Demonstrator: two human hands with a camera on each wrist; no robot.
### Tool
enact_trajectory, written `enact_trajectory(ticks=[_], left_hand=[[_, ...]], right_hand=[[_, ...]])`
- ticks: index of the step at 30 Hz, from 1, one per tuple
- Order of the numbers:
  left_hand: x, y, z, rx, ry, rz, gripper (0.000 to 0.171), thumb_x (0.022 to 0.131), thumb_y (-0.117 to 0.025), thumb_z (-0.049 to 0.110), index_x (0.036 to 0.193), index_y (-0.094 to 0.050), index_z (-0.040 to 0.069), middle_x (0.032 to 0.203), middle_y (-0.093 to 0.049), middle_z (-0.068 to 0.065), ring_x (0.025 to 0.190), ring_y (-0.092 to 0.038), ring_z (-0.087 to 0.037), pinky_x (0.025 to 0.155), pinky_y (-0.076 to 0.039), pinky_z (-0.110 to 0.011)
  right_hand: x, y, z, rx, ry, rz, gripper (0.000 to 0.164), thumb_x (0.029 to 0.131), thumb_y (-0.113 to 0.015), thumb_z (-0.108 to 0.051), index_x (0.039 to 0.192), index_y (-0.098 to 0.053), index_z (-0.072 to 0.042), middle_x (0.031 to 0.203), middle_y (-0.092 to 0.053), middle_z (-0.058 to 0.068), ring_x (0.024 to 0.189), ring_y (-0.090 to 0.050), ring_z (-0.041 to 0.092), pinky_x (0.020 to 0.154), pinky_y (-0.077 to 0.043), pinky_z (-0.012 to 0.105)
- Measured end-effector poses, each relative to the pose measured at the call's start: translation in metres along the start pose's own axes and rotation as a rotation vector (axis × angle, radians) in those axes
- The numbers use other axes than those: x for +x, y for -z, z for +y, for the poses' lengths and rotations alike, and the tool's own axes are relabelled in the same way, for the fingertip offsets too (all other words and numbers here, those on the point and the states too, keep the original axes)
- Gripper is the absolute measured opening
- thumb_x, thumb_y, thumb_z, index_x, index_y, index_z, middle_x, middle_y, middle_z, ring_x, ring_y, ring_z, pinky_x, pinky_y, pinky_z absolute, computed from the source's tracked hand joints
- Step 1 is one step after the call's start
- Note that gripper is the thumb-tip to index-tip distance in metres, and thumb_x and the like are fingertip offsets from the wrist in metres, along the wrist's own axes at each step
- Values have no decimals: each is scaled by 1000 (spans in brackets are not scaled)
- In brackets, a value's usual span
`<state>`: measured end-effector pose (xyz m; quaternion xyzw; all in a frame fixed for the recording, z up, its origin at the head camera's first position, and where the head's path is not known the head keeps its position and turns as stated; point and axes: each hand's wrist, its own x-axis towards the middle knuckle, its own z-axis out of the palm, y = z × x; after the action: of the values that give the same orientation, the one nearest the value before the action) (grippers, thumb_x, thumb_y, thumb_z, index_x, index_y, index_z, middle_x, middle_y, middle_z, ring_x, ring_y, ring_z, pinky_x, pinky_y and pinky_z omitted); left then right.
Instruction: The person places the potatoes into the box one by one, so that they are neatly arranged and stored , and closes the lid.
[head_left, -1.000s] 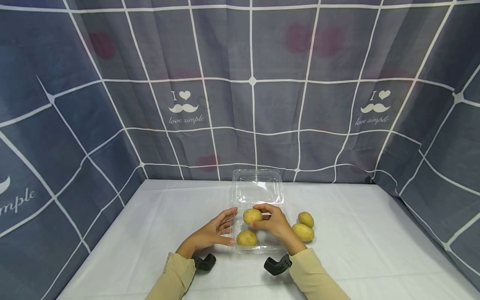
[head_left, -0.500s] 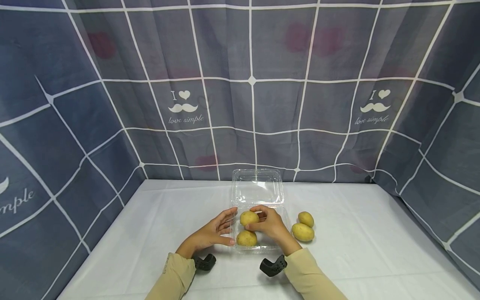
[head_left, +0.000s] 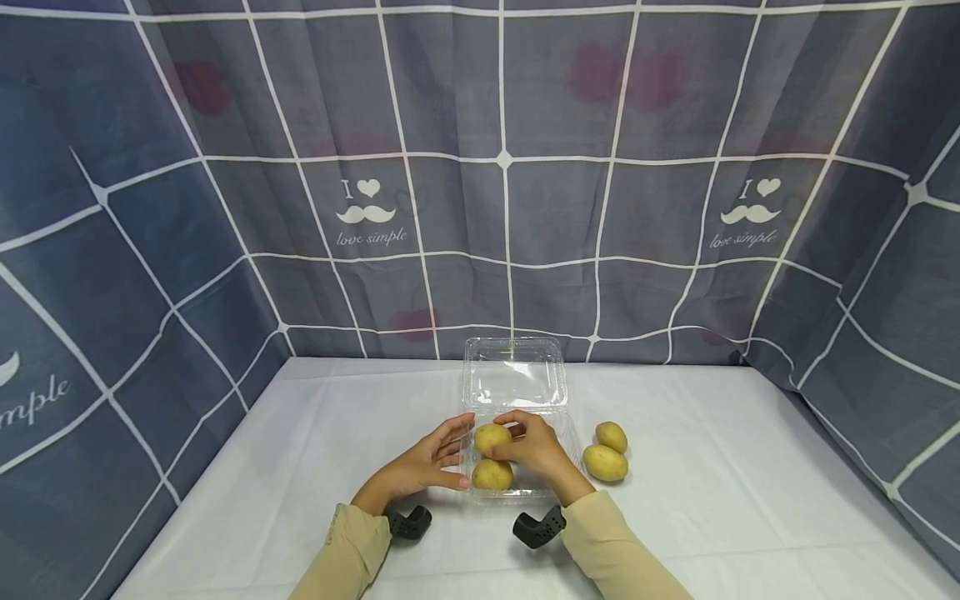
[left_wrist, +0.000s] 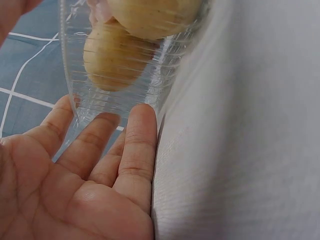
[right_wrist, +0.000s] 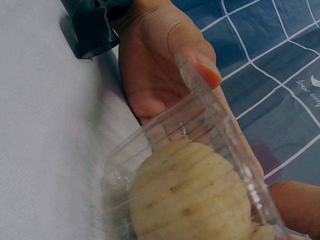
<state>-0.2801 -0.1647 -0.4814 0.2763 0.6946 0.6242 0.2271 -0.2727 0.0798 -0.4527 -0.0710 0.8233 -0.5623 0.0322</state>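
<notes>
In the head view a clear plastic clamshell box (head_left: 543, 479) stands with its lid (head_left: 515, 375) raised at the back. A yellow potato (head_left: 492, 475) lies in its front left part. Behind that one, my right hand (head_left: 538, 450) pinches a second potato (head_left: 491, 437) between thumb and fingers inside the box. The left wrist view shows this potato (left_wrist: 112, 62) low behind the ribbed wall, close to the front one. My left hand (head_left: 423, 467) is at the box's left side, fingers extended along the wall and thumb by the front corner.
Two more potatoes, a smaller one (head_left: 612, 436) and a larger one (head_left: 605, 463), lie right of the box on the white tablecloth (head_left: 720, 500). A dark checked curtain (head_left: 555, 208) surrounds the table at back and sides. Black devices (head_left: 410, 524) are on both wrists.
My right hand has carried its potato left and slightly down, to just behind the front potato. My left hand has stayed beside the box.
</notes>
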Motion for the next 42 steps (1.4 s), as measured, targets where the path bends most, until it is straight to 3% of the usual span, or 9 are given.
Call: enact_trajectory(ticks=[4, 17, 27, 42], left_hand=[[0, 1, -1, 7, 1, -4, 106, 94, -85, 5, 171, -13, -2, 177, -10, -30, 161, -19, -53, 129, -34, -52], [-1, 2, -1, 11, -5, 2, 107, 94, -86, 7, 171, -13, -2, 176, -11, -32, 160, -19, -53, 129, -33, -56], [-1, 1, 0, 11, -17, 4, 107, 93, -86, 6, 171, -13, -3, 176, -11, -33, 160, -19, -54, 129, -31, -59], [1, 1, -1, 9, 4, -8, 107, 93, -86, 8, 171, -13, -1, 177, -11, -29, 161, -18, -51, 129, -33, -52]], right_hand=[[1, -1, -1, 9, -7, 3, 46, 76, -90, -1, 119, -76, 3, 104, -75, 17, 96, -70, 27, 79, -62, 37], [0, -2, 0, -1, -8, -20, 42, 79, -84, -2, 120, -76, 3, 108, -75, 15, 100, -69, 28, 85, -61, 40], [0, -2, 0, -13, -7, -20, 42, 79, -84, -3, 120, -75, 4, 107, -75, 15, 99, -70, 28, 82, -61, 39], [-3, 5, -2, 0, -16, -50, 41, 83, -84, -3, 121, -74, 7, 112, -76, 16, 101, -73, 27, 86, -64, 39]])
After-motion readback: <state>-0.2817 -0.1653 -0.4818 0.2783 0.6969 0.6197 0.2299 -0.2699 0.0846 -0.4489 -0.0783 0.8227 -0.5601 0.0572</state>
